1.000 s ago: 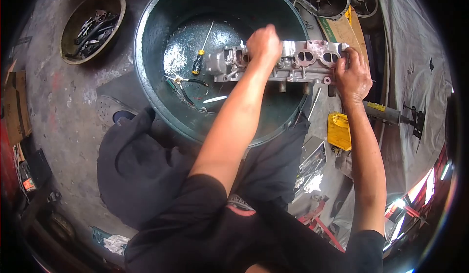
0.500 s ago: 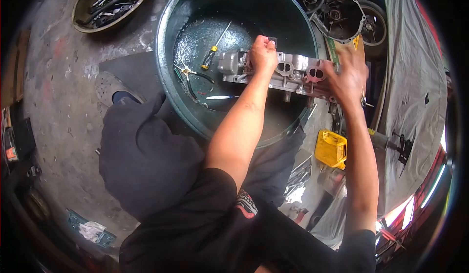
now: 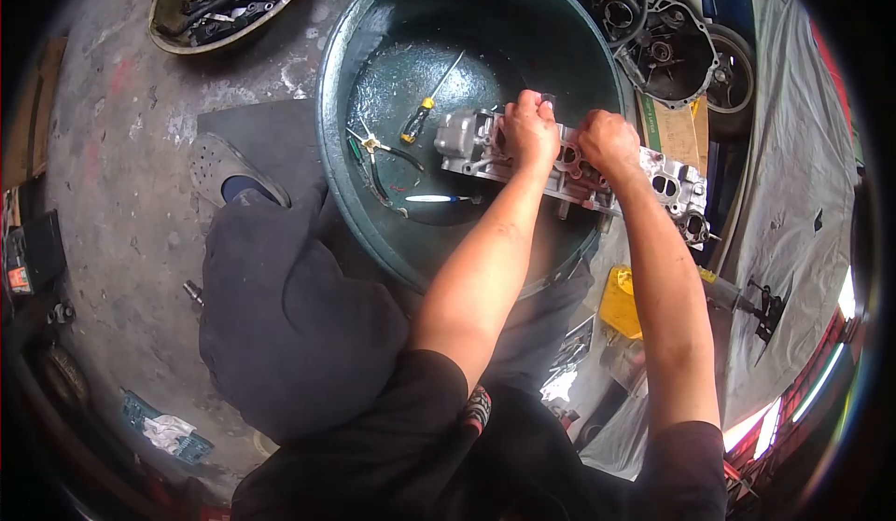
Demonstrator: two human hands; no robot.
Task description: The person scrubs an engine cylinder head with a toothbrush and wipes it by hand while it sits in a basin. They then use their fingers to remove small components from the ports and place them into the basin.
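Note:
A silvery cylinder head lies slanting across the large dark green tub, its right end out past the rim. My left hand is closed over the left half of the casting, and a small dark edge shows by its fingertips. Close beside it, my right hand is curled into a fist against the middle of the casting; anything in its fingers is hidden. Inside the tub are a yellow-and-black screwdriver, pliers and a blue-and-white slim tool.
A bowl of metal parts stands on the floor at upper left. Engine housings sit at upper right, near a cardboard box. A yellow container is below the tub's right side, and a grey cover hangs at right.
My right hand has moved left from the right end of the cylinder head to its middle, its spread fingers now closed. My left hand stays on the casting. The whole view has shifted slightly.

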